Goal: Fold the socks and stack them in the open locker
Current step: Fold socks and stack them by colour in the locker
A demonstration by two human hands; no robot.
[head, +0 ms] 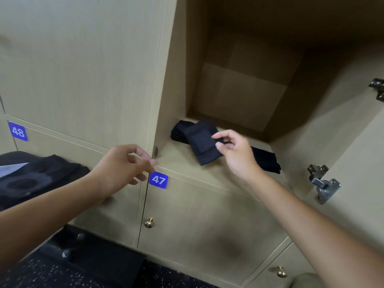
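Head view: right hand [234, 151] pinches edge of folded black sock [202, 143] lying atop sock stack [180, 129] on open locker [207, 171] floor. Left hand [124, 165] loosely curled, holding nothing, near label 47 [158, 180].

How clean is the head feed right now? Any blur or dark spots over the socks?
Head view: right hand smeared by motion blur over the folded black sock; the socks show almost no detail, black in the locker's dim interior; upper back corner in deep shadow; wide-angle bends the door edges.
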